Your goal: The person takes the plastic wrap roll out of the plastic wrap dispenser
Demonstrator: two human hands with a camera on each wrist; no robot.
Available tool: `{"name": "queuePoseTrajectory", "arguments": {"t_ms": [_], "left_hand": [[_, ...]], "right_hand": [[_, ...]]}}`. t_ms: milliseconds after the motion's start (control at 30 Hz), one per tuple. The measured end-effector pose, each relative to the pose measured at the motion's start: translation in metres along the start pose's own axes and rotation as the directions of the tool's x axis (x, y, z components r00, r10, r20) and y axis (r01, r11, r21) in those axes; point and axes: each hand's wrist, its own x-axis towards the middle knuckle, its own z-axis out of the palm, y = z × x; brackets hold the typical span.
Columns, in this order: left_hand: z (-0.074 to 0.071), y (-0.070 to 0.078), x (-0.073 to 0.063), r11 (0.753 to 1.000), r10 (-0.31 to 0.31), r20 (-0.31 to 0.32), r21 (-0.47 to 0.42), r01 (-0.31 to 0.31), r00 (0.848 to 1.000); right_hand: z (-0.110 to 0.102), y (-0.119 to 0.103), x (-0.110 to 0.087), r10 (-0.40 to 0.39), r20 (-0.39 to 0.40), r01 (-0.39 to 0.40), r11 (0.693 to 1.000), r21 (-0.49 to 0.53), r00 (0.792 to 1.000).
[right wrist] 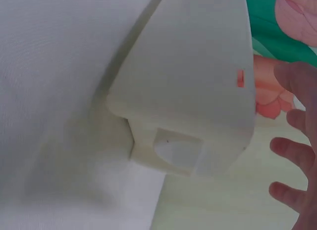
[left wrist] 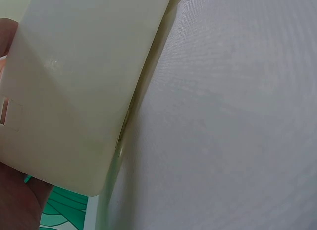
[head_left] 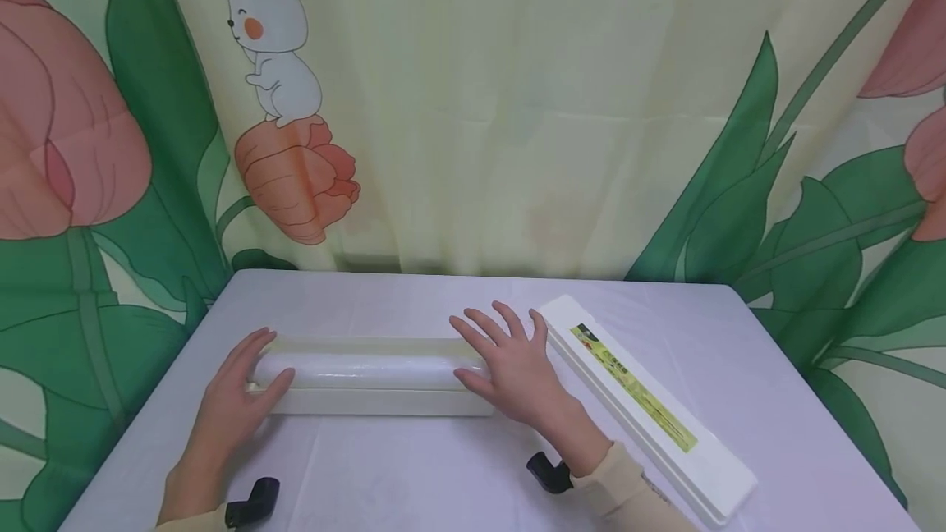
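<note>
A roll of cling film lies lengthwise in a long white dispenser base on the table. Around the left end is my left hand, its fingers toward the back corner and its thumb over the near side of the roll. My right hand hovers at the right end with fingers spread and nothing held. The left wrist view shows the dispenser's smooth front wall close up, with the thumb tip at its upper edge. In the right wrist view, the fingers stand apart from the dispenser's end.
A long white lid with a yellow-green label lies slantwise to the right, beside my right forearm. White cloth covers the table. Behind hangs a curtain printed with tulips and a rabbit.
</note>
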Motion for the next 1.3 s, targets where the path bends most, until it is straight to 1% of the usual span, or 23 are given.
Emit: {"name": "queuePoseTrajectory", "arguments": {"t_ms": [167,333,633,733,833,967,1033,1200,1300], "left_hand": [[0.0,0.002,0.001,1.0,-0.002,0.008,0.003,0.002,1.0],[0.002,0.002,0.001,1.0,-0.014,0.014,0.017,0.014,1.0],[0.003,0.001,0.002,1.0,0.003,-0.003,0.017,-0.003,1.0],[0.003,0.001,0.001,1.0,0.007,-0.009,0.015,-0.007,1.0],[0.003,0.0,0.001,1.0,0.004,-0.007,0.01,-0.004,1.0],[0.003,0.0,0.0,1.0,-0.003,-0.005,0.005,0.003,1.0],[0.003,-0.001,0.001,1.0,-0.002,-0.008,0.006,0.002,1.0],[0.002,-0.002,0.001,1.0,0.004,-0.016,0.011,-0.004,1.0],[0.001,-0.002,0.001,1.0,0.006,-0.018,0.008,-0.006,1.0]], "right_hand": [[0.007,-0.003,0.006,-0.061,0.044,0.06,0.998,0.025,0.997],[0.012,-0.004,0.01,-0.126,0.072,0.123,0.991,0.042,0.989],[0.016,-0.002,0.016,-0.177,0.129,0.166,0.982,0.086,0.976],[0.015,-0.001,0.02,-0.189,0.168,0.178,0.981,0.078,0.968],[0.014,0.0,0.022,-0.216,0.196,0.212,0.976,0.044,0.957],[0.013,0.002,0.025,-0.265,0.2,0.275,0.961,-0.02,0.943],[0.013,0.002,0.026,-0.28,0.199,0.293,0.955,-0.04,0.939],[0.013,0.003,0.028,-0.304,0.194,0.314,0.949,-0.02,0.933],[0.012,0.004,0.028,-0.319,0.177,0.324,0.946,0.001,0.931]]}}
